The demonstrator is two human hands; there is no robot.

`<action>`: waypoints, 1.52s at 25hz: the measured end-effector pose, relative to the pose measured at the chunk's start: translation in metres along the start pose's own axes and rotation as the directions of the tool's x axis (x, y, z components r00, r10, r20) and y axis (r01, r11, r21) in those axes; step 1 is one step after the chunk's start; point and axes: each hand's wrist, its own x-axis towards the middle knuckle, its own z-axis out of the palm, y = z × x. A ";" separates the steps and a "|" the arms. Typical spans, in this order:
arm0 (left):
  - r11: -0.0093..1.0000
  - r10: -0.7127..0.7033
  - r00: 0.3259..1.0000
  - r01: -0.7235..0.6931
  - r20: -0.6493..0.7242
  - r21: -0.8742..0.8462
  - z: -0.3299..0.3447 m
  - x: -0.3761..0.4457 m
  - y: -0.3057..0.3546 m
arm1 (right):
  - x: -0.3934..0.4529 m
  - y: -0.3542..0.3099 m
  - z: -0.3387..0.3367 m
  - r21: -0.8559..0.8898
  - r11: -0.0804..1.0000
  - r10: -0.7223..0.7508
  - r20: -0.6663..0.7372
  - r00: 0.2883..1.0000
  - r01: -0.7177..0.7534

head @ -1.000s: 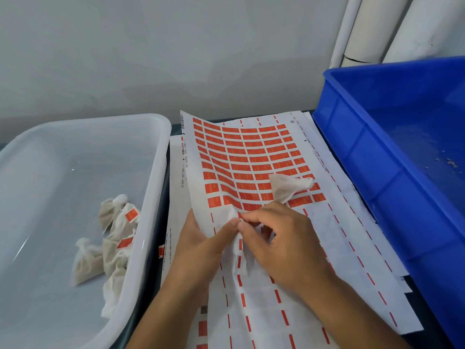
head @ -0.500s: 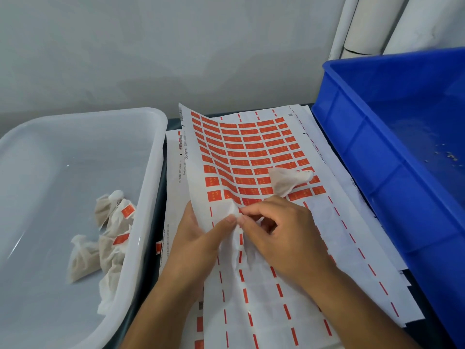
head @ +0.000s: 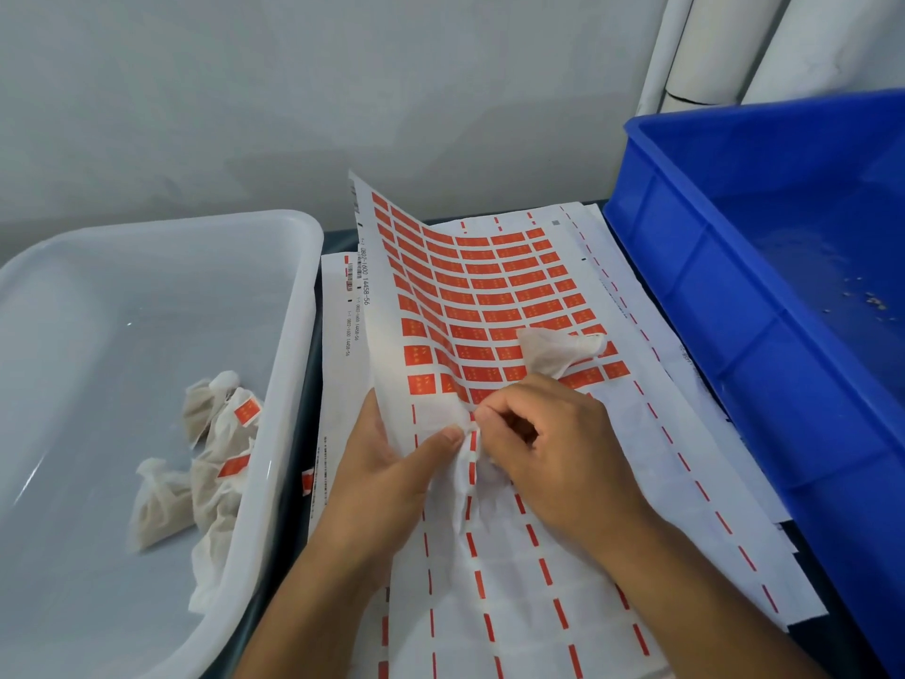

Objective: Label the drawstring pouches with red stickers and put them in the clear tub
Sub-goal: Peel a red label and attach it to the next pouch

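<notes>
A sticker sheet [head: 489, 296] with rows of red stickers lies between two tubs, its left edge lifted. My left hand [head: 387, 477] grips that sheet from below, thumb on top near the crumpled middle. My right hand [head: 553, 458] holds a white drawstring pouch [head: 558, 352], whose top sticks out behind the fingers, and its fingertips pinch at the sheet next to my left thumb. The clear tub [head: 294, 296] on the left holds several pouches [head: 205, 463], two showing red stickers.
A large blue crate [head: 764, 345] stands at the right, close to the sheets, with a few crumbs inside. More used sticker sheets [head: 676, 482] lie under the top one. A grey wall and white pipes [head: 710, 46] rise behind.
The sheet's left edge has lifted higher and curls more. Both hands stay together at the sheet's middle, barely shifted.
</notes>
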 end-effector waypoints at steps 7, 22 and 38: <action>0.998 -0.056 0.997 0.055 -0.052 -0.012 0.001 -0.001 0.002 | 0.003 0.002 0.003 0.023 0.997 0.076 -0.008 0.997 -0.076; 0.866 0.193 0.937 -0.024 -0.291 0.499 -0.003 0.001 0.000 | 0.010 0.000 -0.011 0.409 0.857 0.342 0.002 0.940 -0.313; 0.349 0.248 0.969 -0.103 0.014 0.931 0.036 0.012 0.007 | 0.013 0.003 -0.043 0.929 0.321 0.385 0.047 0.922 -0.182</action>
